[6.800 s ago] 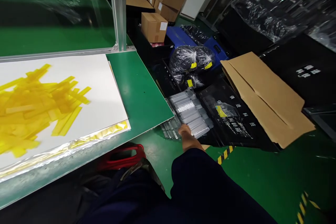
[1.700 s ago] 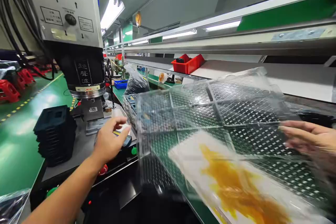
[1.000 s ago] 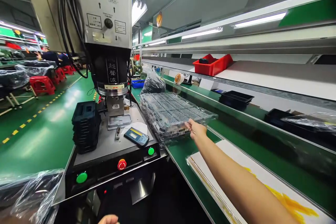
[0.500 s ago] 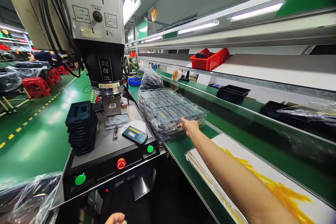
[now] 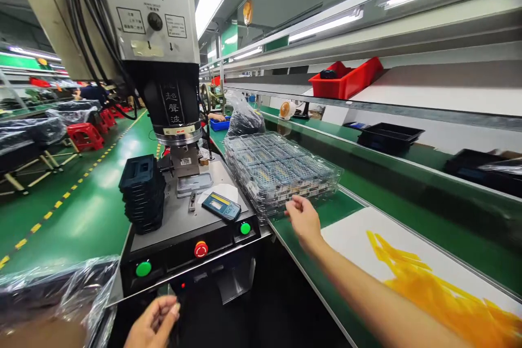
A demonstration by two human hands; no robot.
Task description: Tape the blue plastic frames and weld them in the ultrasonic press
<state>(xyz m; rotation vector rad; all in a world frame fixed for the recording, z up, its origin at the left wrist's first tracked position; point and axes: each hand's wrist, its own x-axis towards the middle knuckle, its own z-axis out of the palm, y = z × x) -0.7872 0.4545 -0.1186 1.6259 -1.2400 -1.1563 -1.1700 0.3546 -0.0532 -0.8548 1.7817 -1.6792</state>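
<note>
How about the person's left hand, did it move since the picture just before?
Yes. Measured against the red button, the left hand has moved up and leftward in the picture.

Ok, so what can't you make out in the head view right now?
In the head view:
Left hand: cut off below by the bottom edge.
Right hand: whether its fingertips touch the clear tray stack is too close to tell.
Inside the stack: details blurred by patterned plastic.
Machine label: finest print too small to read.
Yellow strips: cut off by the right edge.
Clear bag: dark contents obscured by creased plastic.
</note>
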